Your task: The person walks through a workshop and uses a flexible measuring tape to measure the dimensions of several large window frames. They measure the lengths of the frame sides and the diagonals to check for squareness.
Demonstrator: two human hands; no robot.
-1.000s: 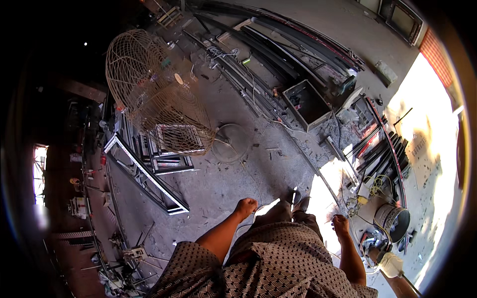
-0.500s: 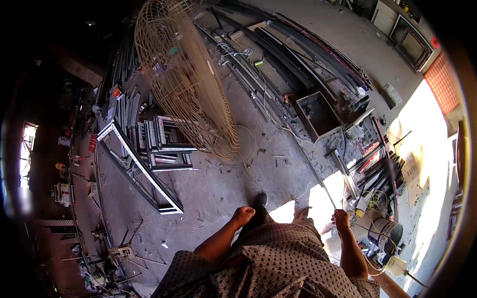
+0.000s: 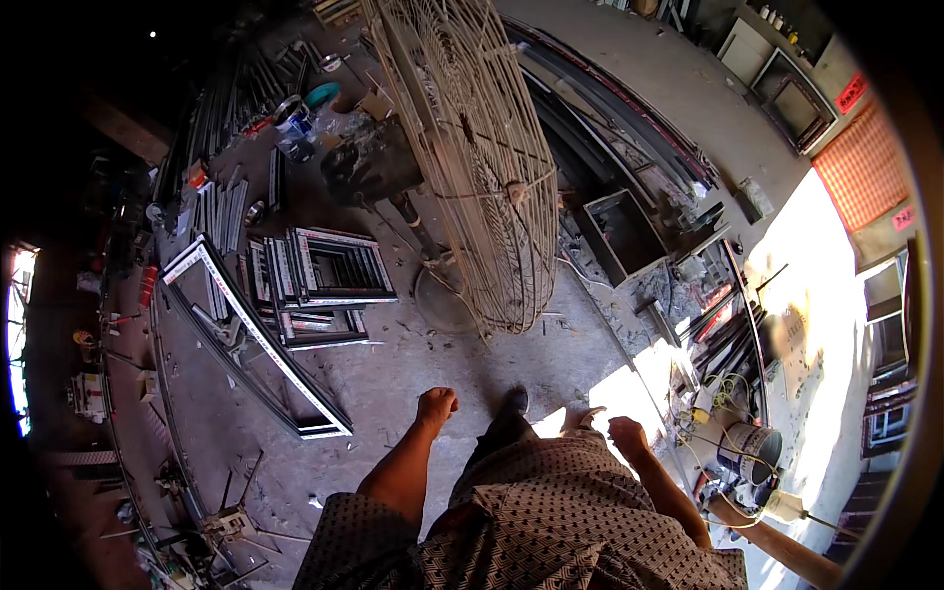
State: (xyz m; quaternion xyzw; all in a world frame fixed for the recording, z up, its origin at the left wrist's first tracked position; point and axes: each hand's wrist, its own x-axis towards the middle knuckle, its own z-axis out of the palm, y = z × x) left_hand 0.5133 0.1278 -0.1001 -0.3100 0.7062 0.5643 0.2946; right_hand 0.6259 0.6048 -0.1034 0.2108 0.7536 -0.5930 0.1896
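My left hand (image 3: 438, 406) is closed in a fist over the floor, to the right of a white-edged frame (image 3: 280, 364) lying there. No object shows in it. My right hand (image 3: 627, 433) is also curled shut in front of my patterned shirt, at the edge of a sunlit patch, with nothing visible in its fingers. Ahead of both hands stands a large pedestal fan (image 3: 482, 177) with a tan wire cage. Its dark motor housing (image 3: 369, 162) and round base (image 3: 442, 300) show on the left of the cage.
Stacked dark frames (image 3: 329, 265) lie left of the fan. An open metal box (image 3: 629, 236) and long dark profiles (image 3: 580, 128) sit beyond it to the right. A bucket (image 3: 749, 452) with yellow cord stands at right, near what looks like another person's forearm (image 3: 787, 556).
The fan's cage now appears farther right, with its motor and base exposed. My left hand has risen and moved left; my right hand has come inward, away from a long thin bar.
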